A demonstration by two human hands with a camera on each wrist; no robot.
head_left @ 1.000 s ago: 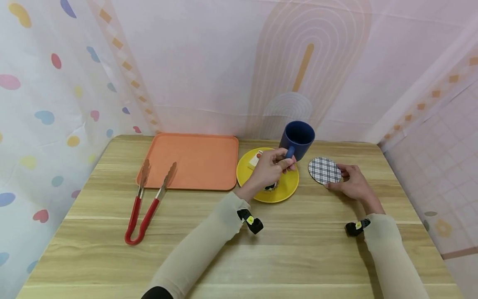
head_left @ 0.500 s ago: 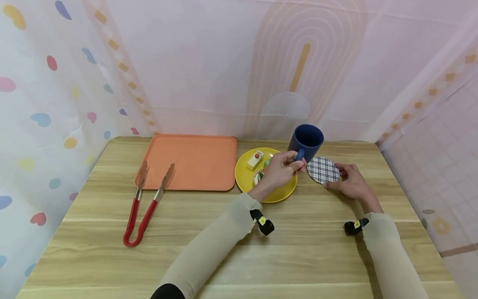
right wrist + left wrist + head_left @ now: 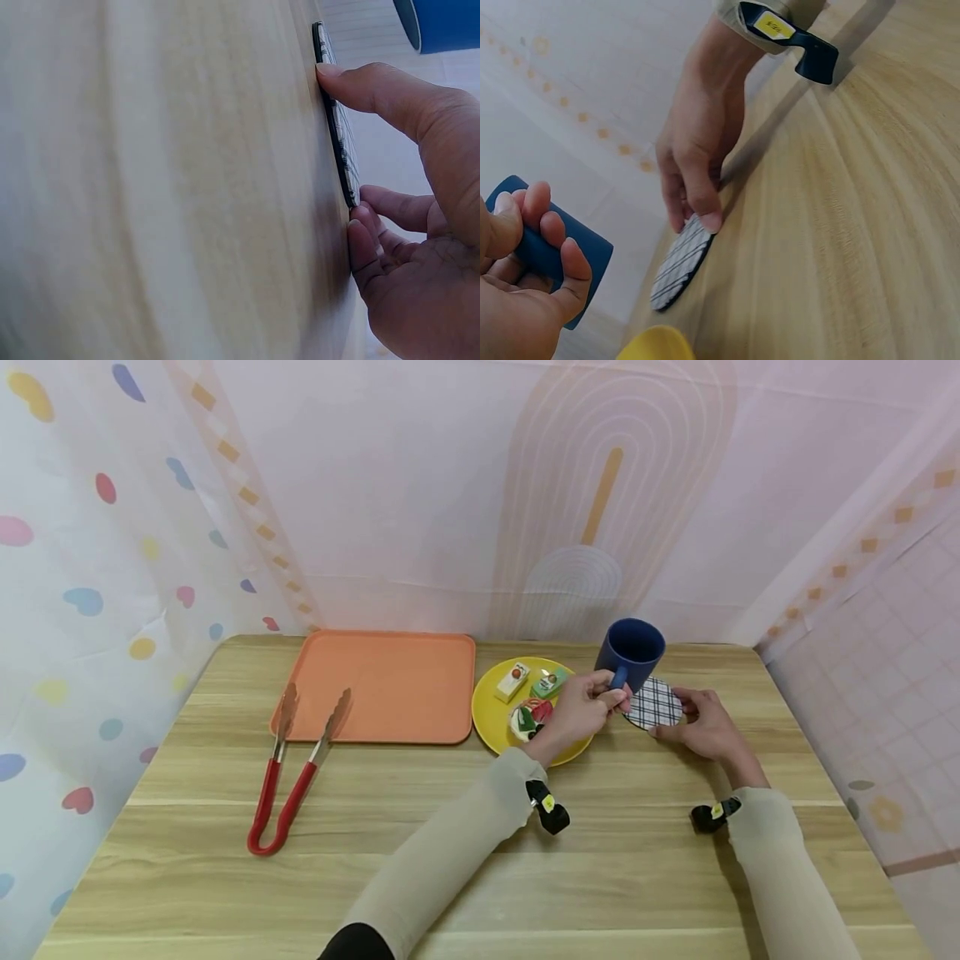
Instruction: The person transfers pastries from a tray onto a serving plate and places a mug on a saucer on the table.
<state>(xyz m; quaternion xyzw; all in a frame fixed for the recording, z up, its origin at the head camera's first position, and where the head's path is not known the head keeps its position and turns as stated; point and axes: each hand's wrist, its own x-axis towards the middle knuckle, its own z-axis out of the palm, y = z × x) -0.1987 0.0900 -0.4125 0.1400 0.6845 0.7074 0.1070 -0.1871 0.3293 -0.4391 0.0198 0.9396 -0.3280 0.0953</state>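
Note:
My left hand (image 3: 576, 712) grips a dark blue mug (image 3: 632, 653) by its handle, held up off the table with its mouth upward in the head view. From that view the mug covers the far left part of a round black-and-white checked coaster (image 3: 658, 703); the left wrist view shows a gap between mug (image 3: 592, 262) and coaster (image 3: 681, 264). The coaster lies on the table. Its right edge is held by my right hand (image 3: 711, 727), with the thumb at the near rim and the fingers at the far side, as the right wrist view of the coaster (image 3: 341, 142) also shows.
A yellow plate (image 3: 489, 718) with several toy-like cakes, two block-shaped and one round with fruit, stands partly under my left forearm. An orange tray (image 3: 390, 689) lies to its left. Red-handled tongs (image 3: 268, 802) rest with their tips on the tray. A curtain (image 3: 420, 502) hangs behind the table.
My left hand has carried the mug rightward and slightly nearer, from over the plate to over the coaster's left part. More cakes are uncovered. My right hand stays at the coaster.

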